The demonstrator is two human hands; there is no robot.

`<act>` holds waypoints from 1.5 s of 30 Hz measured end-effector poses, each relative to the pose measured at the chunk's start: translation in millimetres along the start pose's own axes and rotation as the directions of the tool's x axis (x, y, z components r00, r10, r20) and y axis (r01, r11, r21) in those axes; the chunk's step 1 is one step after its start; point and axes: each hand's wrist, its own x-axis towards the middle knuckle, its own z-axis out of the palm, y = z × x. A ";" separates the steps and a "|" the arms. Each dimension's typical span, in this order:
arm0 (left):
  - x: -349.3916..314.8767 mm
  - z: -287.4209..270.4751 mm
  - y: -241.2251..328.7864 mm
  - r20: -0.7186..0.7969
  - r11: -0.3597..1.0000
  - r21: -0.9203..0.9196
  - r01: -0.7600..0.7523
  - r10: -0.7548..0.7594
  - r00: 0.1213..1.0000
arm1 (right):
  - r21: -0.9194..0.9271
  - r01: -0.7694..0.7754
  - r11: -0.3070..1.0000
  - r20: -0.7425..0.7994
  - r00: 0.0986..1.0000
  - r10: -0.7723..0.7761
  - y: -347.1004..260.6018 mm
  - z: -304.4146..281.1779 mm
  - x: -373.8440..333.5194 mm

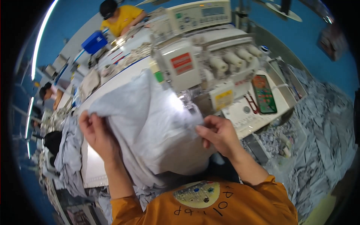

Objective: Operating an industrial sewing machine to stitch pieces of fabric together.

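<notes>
A pale grey-blue piece of fabric [146, 112] spreads over the white sewing table and drapes down toward my lap. My left hand [99, 137] pinches its left edge between thumb and fingers, lifting a fold there. On the other side, my right hand [221, 137] is closed on the fabric's right edge, close to the lit needle area [187, 101] of the sewing machine [180, 65]. Part of the fabric lies beside the presser foot; whether it is under the foot I cannot tell.
Several thread cones [232, 60] sit on the machine. A phone [264, 93] and red snips [252, 103] rest on its right side. Grey fabric heaps [322, 131] fill the right; more cloth [71, 157] hangs left. A blue bin [94, 42] and a co-worker in yellow [125, 18] are farther off.
</notes>
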 end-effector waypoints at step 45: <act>-81.9 -43.6 -12.2 0.553 0.483 0.809 -0.335 -0.433 0.712 | 0.084 0.043 0.996 0.052 0.998 -0.047 4.1 -3.1 0.6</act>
